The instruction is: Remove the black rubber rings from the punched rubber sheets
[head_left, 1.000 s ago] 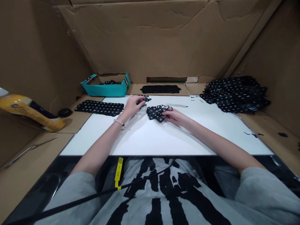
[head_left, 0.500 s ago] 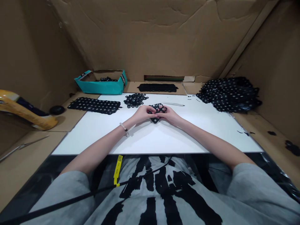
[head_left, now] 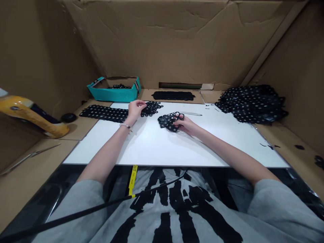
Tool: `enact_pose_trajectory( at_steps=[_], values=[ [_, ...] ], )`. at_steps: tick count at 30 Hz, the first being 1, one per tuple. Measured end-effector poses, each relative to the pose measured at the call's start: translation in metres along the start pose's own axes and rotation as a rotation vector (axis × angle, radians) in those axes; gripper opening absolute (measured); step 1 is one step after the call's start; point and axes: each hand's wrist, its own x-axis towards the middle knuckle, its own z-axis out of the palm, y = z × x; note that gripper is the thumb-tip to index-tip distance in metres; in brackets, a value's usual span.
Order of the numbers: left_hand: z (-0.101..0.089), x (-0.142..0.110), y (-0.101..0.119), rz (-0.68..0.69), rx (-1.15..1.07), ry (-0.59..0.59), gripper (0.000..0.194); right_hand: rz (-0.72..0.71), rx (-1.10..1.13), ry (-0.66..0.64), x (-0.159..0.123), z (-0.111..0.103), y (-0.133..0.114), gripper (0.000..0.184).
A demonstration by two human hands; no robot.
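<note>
My left hand [head_left: 135, 109] rests at the left edge of a loose pile of small black rubber rings [head_left: 152, 108], its fingertips touching them. Whether it pinches a ring is too small to tell. My right hand [head_left: 183, 124] grips a torn piece of black perforated rubber sheet [head_left: 167, 122], and its fingers cover the piece's right end. Both hands lie over a white board [head_left: 162, 148], and the two are apart.
A teal cardboard box [head_left: 113, 94] holding black rings stands at the back left. A dotted black sheet [head_left: 103, 113] lies left, a black strip [head_left: 173, 96] behind, and a large sheet heap [head_left: 253, 104] right. Cardboard walls surround the bench. A yellow tool [head_left: 32, 116] lies far left.
My left hand has moved left, away from the rubber piece, to the ring pile. My right hand stays on the piece, which has shifted slightly.
</note>
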Motion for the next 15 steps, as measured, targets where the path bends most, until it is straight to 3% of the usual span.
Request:
enact_pose_trajectory(
  at_steps=[4, 6, 11, 15],
  values=[
    [0.000, -0.004, -0.005, 0.103, 0.255, 0.086, 0.015, 0.014, 0.031, 0.079, 0.001, 0.000, -0.001, 0.042],
    [0.002, -0.010, 0.005, 0.192, 0.287, 0.055, 0.022, 0.011, 0.049, 0.120, 0.002, -0.001, 0.001, 0.044],
    [0.016, -0.040, 0.046, 0.435, 0.189, -0.308, 0.022, -0.017, 0.033, 0.095, 0.002, -0.002, 0.003, 0.046],
    [0.030, -0.068, 0.072, 0.468, 0.156, -0.428, 0.027, -0.076, 0.018, 0.076, 0.000, 0.000, 0.005, 0.046]
  ],
)
